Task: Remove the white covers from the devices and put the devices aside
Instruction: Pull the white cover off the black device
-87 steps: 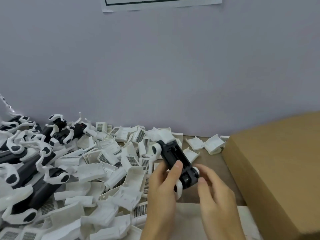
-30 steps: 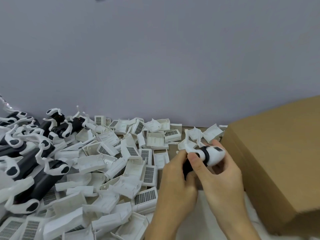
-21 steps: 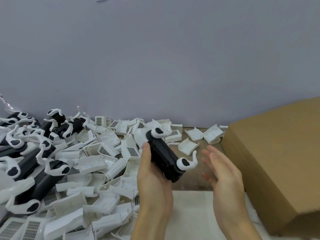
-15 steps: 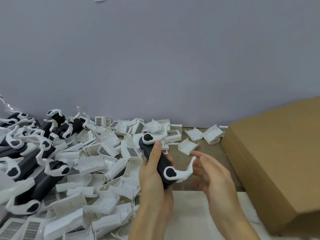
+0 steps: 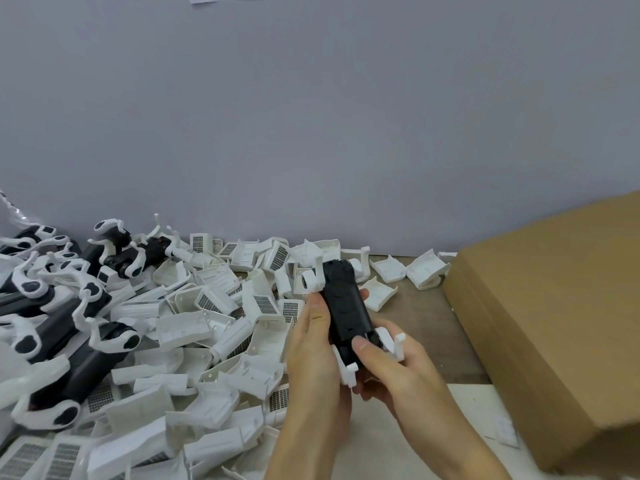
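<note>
I hold a black device [image 5: 344,306] with white hooked end pieces upright over the table's middle. My left hand [image 5: 317,344] grips its left side, thumb along the edge. My right hand [image 5: 388,368] grips the lower end, thumb pressed on the black face near the white end piece [image 5: 393,342]. The device's dark recessed face is turned toward me, with no white cover on it.
A heap of loose white covers [image 5: 207,327] fills the table's left and middle. Black devices with white hooks [image 5: 69,327] are piled at far left. A large cardboard box [image 5: 554,327] stands on the right. Brown table surface [image 5: 426,317] shows between; a wall rises behind.
My left hand turned the device so its dark recessed face points up. My right hand, open beside it before, has closed onto its lower end.
</note>
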Available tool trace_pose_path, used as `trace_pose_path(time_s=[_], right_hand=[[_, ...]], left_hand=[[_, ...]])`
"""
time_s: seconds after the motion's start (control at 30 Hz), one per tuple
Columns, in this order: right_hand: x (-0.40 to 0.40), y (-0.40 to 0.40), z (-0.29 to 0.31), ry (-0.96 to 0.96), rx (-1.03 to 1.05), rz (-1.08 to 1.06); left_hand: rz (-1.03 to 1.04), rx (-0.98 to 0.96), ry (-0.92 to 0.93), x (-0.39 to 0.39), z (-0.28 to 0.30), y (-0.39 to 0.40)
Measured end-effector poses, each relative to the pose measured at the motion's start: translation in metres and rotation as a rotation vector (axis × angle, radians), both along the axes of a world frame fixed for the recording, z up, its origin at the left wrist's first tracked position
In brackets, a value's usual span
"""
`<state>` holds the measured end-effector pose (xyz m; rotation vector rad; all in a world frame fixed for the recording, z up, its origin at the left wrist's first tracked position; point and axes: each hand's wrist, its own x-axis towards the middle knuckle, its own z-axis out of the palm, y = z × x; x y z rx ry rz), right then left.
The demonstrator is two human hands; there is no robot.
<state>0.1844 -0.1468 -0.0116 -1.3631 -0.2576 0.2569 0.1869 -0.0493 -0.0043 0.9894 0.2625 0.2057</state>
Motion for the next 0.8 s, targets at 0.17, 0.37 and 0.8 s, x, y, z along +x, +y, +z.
trace_pose_path(time_s=[0.17, 0.37, 0.8], right_hand=[[-0.0002, 0.0023, -0.0015, 0.007, 0.024, 0.033], [0.0002, 0.0020, -0.0020, 0.034, 0.051, 0.071], [-0.0057, 0.0104, 0.0024, 0.145, 0.239, 0.051]], left_hand=[[0.044, 0.003, 0.026, 0.0019, -0.0043, -0.0004], [0.057, -0.053, 0.017, 0.0012, -0.0023, -0.0010], [0.060, 0.046, -0.093, 0.0019, -0.0057, 0.0002]])
